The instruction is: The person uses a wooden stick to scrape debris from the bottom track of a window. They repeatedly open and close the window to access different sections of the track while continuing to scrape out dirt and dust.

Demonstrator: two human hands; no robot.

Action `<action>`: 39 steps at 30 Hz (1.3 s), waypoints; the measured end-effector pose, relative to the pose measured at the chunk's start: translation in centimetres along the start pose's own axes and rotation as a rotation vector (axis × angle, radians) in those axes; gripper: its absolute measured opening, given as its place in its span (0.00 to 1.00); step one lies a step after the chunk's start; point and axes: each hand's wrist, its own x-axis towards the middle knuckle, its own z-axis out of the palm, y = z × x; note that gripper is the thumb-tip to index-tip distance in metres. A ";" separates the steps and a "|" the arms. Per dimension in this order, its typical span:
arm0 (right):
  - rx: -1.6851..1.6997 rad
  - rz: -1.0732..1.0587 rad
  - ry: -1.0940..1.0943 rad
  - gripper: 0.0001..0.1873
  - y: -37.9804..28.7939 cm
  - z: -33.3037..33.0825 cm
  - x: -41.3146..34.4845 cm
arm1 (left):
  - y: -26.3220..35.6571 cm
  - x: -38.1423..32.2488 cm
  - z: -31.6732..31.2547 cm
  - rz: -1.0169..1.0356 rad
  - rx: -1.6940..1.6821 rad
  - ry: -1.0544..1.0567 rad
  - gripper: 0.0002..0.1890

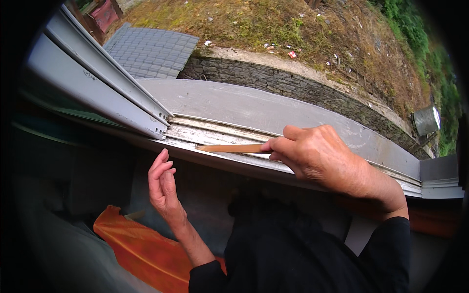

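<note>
My right hand (318, 157) grips one end of a flat wooden stick (231, 148). The stick's far tip rests in the dirty track of a white sliding-window frame (205, 134), close to the frame's left corner. Dark grime and pale patches line the grooves. Below that corner, on the indoor side, my left hand (165, 186) is raised with its fingers loosely bent and nothing in it. It is near the sill edge; whether it touches the edge I cannot tell.
A window sash (99, 84) slants up at the left. Beyond the track lie a grey outer ledge (234, 99), a stone wall (256, 78), a tiled roof (150, 51) and a littered slope (263, 25). Orange cloth (146, 249) hangs or lies indoors at lower left.
</note>
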 end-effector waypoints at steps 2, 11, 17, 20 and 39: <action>0.123 0.023 0.135 0.07 -0.2 2.7 1.9 | -0.3 1.4 0.3 0.004 -0.030 -0.052 0.09; 0.142 0.304 0.099 0.07 -1.8 -1.7 -0.3 | -2.1 4.3 -2.7 -0.009 -0.083 -0.284 0.10; 0.119 0.281 0.098 0.08 -2.9 0.9 3.6 | -2.7 5.6 -2.6 0.021 -0.091 -0.359 0.07; 0.164 0.321 0.106 0.09 -3.4 2.2 5.6 | -2.9 5.8 -2.3 0.018 -0.112 -0.348 0.07; 0.120 0.547 0.103 0.08 -0.9 -1.2 -0.3 | -3.3 6.4 -2.6 -0.170 -0.325 -0.316 0.09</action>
